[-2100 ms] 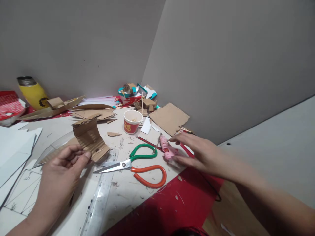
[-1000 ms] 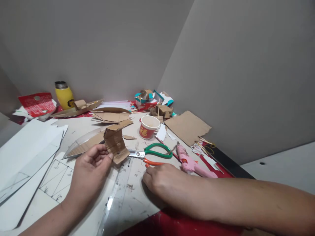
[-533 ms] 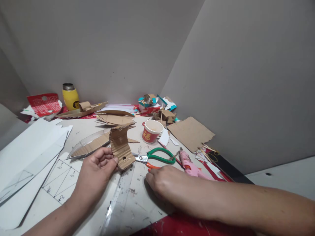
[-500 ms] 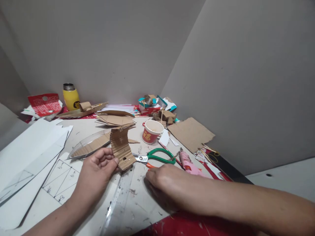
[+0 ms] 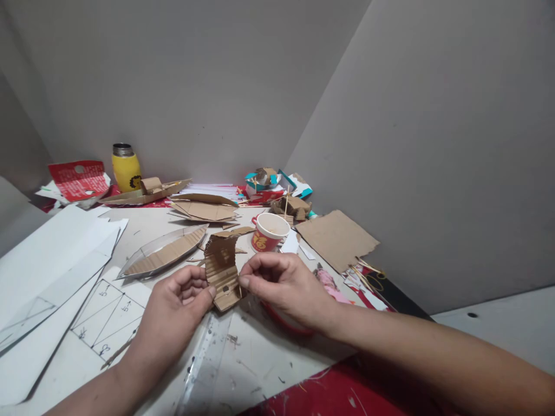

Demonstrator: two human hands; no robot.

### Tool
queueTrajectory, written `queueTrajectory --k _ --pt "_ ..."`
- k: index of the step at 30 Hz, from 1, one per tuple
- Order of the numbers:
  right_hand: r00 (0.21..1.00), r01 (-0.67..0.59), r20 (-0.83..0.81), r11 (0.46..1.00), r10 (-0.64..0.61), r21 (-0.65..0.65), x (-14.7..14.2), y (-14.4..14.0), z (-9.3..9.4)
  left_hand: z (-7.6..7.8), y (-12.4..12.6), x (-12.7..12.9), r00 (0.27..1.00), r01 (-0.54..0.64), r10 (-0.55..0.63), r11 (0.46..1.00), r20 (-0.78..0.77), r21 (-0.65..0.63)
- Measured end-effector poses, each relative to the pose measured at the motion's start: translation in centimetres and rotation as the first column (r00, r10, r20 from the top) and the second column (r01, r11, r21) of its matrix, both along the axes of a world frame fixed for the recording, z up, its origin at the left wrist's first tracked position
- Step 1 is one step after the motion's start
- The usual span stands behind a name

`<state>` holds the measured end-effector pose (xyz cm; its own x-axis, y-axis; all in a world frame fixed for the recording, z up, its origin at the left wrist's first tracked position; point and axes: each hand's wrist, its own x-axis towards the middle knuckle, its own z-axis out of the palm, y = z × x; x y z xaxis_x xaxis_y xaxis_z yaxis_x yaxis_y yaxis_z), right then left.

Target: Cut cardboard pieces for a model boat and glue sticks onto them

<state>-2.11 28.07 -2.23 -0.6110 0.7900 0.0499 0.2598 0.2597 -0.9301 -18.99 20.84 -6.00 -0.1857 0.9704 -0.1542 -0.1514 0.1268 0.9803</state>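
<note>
My left hand [image 5: 180,303] holds a bent piece of corrugated cardboard [image 5: 223,268] by its left edge, thumb in front. The piece curves upward at the back and has a small dark square hole low down. At its right edge, my right hand [image 5: 277,286] is closed in a pinch. A thin pale sliver shows below those fingertips, but what they grip is mostly hidden. Under the right hand lies a red-rimmed thing [image 5: 288,323], largely covered. A clear ruler [image 5: 197,358] lies below the cardboard.
A boat-shaped cardboard form [image 5: 165,251] lies behind my left hand. Beyond are a red and white cup [image 5: 269,234], stacked cardboard shapes [image 5: 203,209] and a yellow bottle [image 5: 125,170]. White sheets [image 5: 56,277] cover the left; a cardboard sheet [image 5: 338,237] and pink glue gun [image 5: 327,283] are right.
My right hand has risen from the table and moved left to the cardboard's edge. The cardboard has shifted slightly right and down in my left hand. The green-handled scissors are now hidden from view.
</note>
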Motion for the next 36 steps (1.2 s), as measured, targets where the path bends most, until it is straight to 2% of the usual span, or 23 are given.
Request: queueTrajectory --k 5,11,15,21,32,36 --pt "1.000 0.008 0.023 0.999 -0.009 0.053 0.4 0.1 -0.1 0.0 0.0 0.1 0.999 0.020 -0.020 1.000 -0.029 0.011" --pt "0.999 0.015 0.031 0.995 -0.011 -0.103 -0.1 -0.5 -0.4 0.0 -0.2 0.2 0.999 0.027 -0.026 1.000 -0.043 0.017" --pt "0.998 0.041 0.046 0.989 -0.035 -0.145 -0.5 -0.9 -0.7 0.2 -0.3 0.3 0.998 0.001 0.000 1.000 -0.058 0.016" --pt "0.997 0.056 0.066 0.996 -0.051 -0.072 -0.6 -0.9 -1.5 0.6 -0.2 0.5 0.998 -0.044 0.044 0.999 -0.049 0.002" --pt "0.998 0.063 0.027 0.998 -0.063 0.015 -1.1 -1.1 -1.6 0.8 -0.4 0.6 0.999 -0.019 0.019 1.000 0.034 -0.010" --pt "0.998 0.062 0.023 0.994 -0.064 0.085 -1.1 -1.3 -1.8 0.9 -0.4 0.7 0.997 -0.037 0.038 0.999 0.062 -0.020"
